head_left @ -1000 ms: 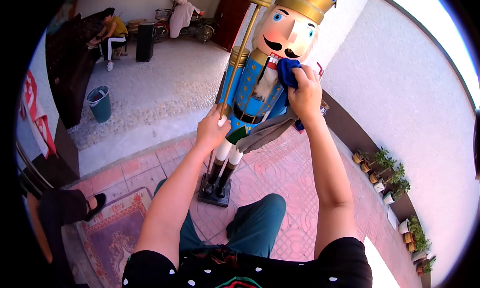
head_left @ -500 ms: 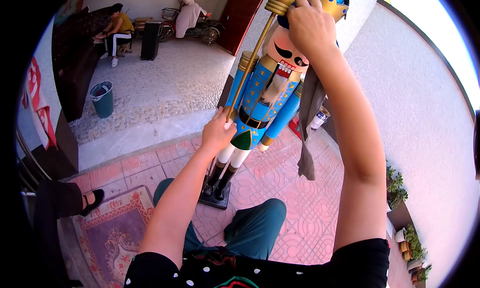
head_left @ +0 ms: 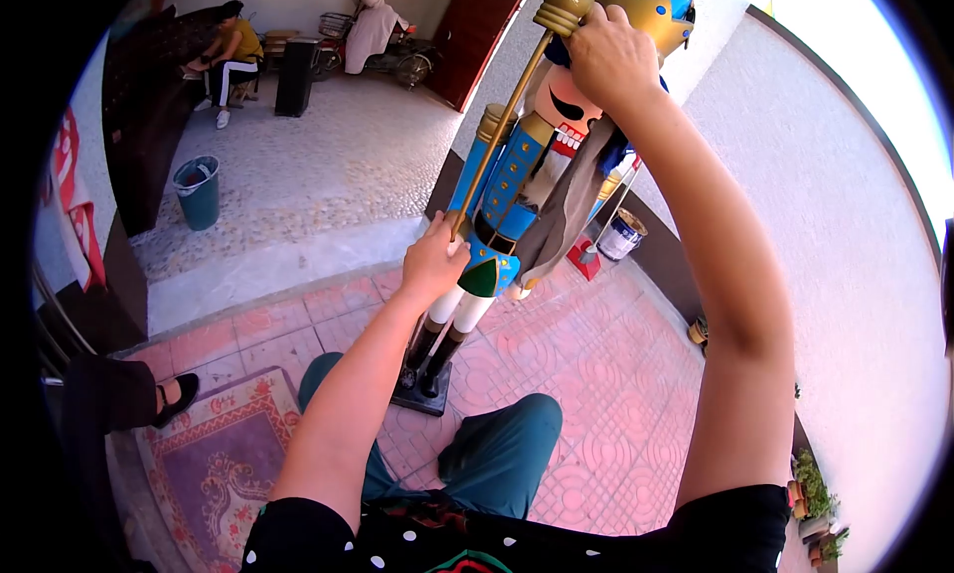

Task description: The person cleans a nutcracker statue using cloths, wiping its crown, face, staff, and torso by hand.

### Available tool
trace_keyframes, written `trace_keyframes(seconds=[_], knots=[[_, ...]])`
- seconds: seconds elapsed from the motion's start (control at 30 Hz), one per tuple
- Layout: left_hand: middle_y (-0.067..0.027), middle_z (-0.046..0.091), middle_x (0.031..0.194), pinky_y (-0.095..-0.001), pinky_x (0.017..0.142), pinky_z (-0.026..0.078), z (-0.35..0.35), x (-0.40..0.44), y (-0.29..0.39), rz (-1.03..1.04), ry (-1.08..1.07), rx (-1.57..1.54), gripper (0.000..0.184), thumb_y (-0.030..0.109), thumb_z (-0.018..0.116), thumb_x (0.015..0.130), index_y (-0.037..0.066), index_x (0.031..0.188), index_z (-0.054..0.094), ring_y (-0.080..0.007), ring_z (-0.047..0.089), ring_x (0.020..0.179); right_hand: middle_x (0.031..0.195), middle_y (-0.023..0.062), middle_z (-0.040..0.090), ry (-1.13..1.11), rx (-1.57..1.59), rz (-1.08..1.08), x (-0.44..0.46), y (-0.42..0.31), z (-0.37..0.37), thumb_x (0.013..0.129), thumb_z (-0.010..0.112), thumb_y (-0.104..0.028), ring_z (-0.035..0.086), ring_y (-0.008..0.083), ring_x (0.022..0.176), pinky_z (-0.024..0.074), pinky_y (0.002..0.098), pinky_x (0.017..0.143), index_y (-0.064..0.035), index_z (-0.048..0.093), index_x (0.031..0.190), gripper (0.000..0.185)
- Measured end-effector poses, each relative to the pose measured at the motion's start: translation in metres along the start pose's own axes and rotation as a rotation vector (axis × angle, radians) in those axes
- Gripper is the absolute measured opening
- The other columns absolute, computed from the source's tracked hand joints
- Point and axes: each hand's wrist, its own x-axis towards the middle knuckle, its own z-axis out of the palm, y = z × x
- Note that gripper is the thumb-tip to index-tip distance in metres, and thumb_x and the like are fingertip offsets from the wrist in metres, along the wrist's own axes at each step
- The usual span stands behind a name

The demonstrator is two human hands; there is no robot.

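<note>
the nutcracker (head_left: pixel 515 165) stands before us. our right hand (head_left: pixel 614 61), curled on the rag (head_left: pixel 571 210), has gone up from its mouth (head_left: pixel 568 136) to its crown (head_left: pixel 674 26), so we seem to rub higher. our left hand (head_left: pixel 434 260) wraps round its gold pole (head_left: pixel 507 113).

A blue-coated nutcracker figure (head_left: pixel 515 218), gold-crowned and black-mustached, stands on its black base (head_left: pixel 422 398) on pink paving (head_left: pixel 606 384), a ball-topped gold staff (head_left: pixel 506 126) along one side and a grey-brown cloth (head_left: pixel 564 213) hanging down in front of the other.

Beyond pink tiles (head_left: pixel 586 424) lies a pebbled floor (head_left: pixel 308 170), with dark furniture (head_left: pixel 144 141) (perhaps a sofa).
</note>
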Motion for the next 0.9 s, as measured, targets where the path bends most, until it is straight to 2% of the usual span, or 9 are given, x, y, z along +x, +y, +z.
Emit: trace_keyframes(seconds=[0.2, 0.27, 0.37, 0.43, 0.6, 0.67, 0.7, 0.77, 0.9], knots=[[-0.0281, 0.043, 0.137, -0.0445, 0.092, 0.046, -0.004, 0.002, 0.006, -0.04, -0.054, -0.026, 0.055, 0.027, 0.06, 0.082, 0.009, 0.133, 0.046, -0.0415, 0.056, 0.111, 0.104, 0.0033, 0.061, -0.168, 0.105, -0.177, -0.01, -0.001, -0.009, 0.075, 0.066, -0.017, 0.057, 0.0221, 0.102, 0.0531, 0.0316, 0.077, -0.0164, 0.072, 0.096, 0.021], [-0.0279, 0.044, 0.137, -0.045, 0.091, 0.046, -0.006, 0.001, 0.009, -0.048, -0.063, -0.048, 0.054, 0.026, 0.06, 0.082, 0.01, 0.131, 0.046, -0.0417, 0.056, 0.11, 0.105, 0.005, 0.061, -0.125, 0.186, -0.141, -0.008, 0.009, -0.01, 0.073, 0.068, -0.017, 0.058, 0.0233, 0.101, 0.0527, 0.0341, 0.08, -0.0152, 0.072, 0.096, 0.023], [-0.0274, 0.045, 0.135, -0.0455, 0.089, 0.047, -0.012, -0.003, 0.018, -0.1, -0.075, -0.077, 0.051, 0.026, 0.061, 0.081, 0.009, 0.128, 0.048, -0.0427, 0.057, 0.106, 0.103, 0.009, 0.059, -0.107, 0.206, 0.017, -0.006, 0.017, -0.013, 0.074, 0.065, -0.014, 0.059, 0.0279, 0.102, 0.0517, 0.038, 0.083, -0.0133, 0.07, 0.1, 0.026], [-0.0219, 0.064, 0.106, -0.0458, 0.082, 0.049, -0.007, -0.004, 0.014, -0.02, 0.02, -0.041, 0.053, 0.021, 0.061, 0.079, 0.008, 0.128, 0.047, -0.0423, 0.061, 0.097, 0.104, 0.0096, 0.059, -0.051, 0.278, 0.063, -0.013, 0.019, -0.008, 0.075, 0.064, -0.015, 0.059, 0.029, 0.102, 0.0515, 0.0388, 0.083, -0.0132, 0.07, 0.101, 0.027], [-0.0211, 0.064, 0.109, -0.0454, 0.082, 0.049, -0.007, -0.005, 0.013, -0.031, -0.021, -0.052, 0.053, 0.015, 0.061, 0.077, 0.009, 0.128, 0.047, -0.0408, 0.06, 0.099, 0.105, 0.0132, 0.06, 0.02, 0.446, 0.236, -0.027, 0.024, -0.008, 0.074, 0.061, -0.016, 0.06, 0.0331, 0.099, 0.0503, 0.0416, 0.084, -0.0122, 0.069, 0.104, 0.032], [-0.0254, 0.046, 0.135, -0.0461, 0.087, 0.048, -0.005, -0.003, 0.009, -0.078, -0.062, -0.078, 0.054, 0.016, 0.066, 0.074, 0.012, 0.126, 0.049, -0.0422, 0.058, 0.103, 0.105, 0.0159, 0.061, 0.128, 0.567, 0.311, -0.03, 0.027, 0.0, 0.073, 0.06, -0.018, 0.061, 0.0349, 0.096, 0.0495, 0.0424, 0.085, -0.011, 0.067, 0.108, 0.036], [-0.0254, 0.046, 0.135, -0.0461, 0.087, 0.048, -0.005, -0.004, 0.01, -0.08, -0.064, -0.074, 0.054, 0.016, 0.066, 0.074, 0.012, 0.126, 0.049, -0.0422, 0.058, 0.103, 0.102, 0.0187, 0.062, 0.113, 0.615, 0.34, -0.03, 0.03, -0.004, 0.073, 0.059, -0.019, 0.061, 0.0359, 0.096, 0.0486, 0.0421, 0.086, -0.0082, 0.066, 0.11, 0.039], [-0.0226, 0.063, 0.11, -0.0456, 0.082, 0.049, -0.006, -0.006, 0.015, -0.018, 0.025, -0.05, 0.052, 0.019, 0.062, 0.079, 0.007, 0.127, 0.047, -0.0423, 0.06, 0.098, 0.101, 0.0199, 0.062, 0.148, 0.662, 0.378, -0.034, 0.036, 0.003, 0.073, 0.059, -0.02, 0.061, 0.0366, 0.096, 0.0483, 0.0419, 0.086, -0.0071, 0.066, 0.11, 0.039], [-0.0237, 0.062, 0.111, -0.0465, 0.082, 0.049, -0.005, -0.003, 0.009, -0.001, 0.041, -0.069, 0.051, 0.022, 0.062, 0.08, 0.006, 0.127, 0.048, -0.0432, 0.06, 0.097, 0.099, 0.0229, 0.062, 0.178, 0.774, 0.5, -0.059, 0.045, 0.019, 0.073, 0.06, -0.018, 0.06, 0.0391, 0.094, 0.0476, 0.0413, 0.086, -0.0046, 0.066, 0.109, 0.039]])
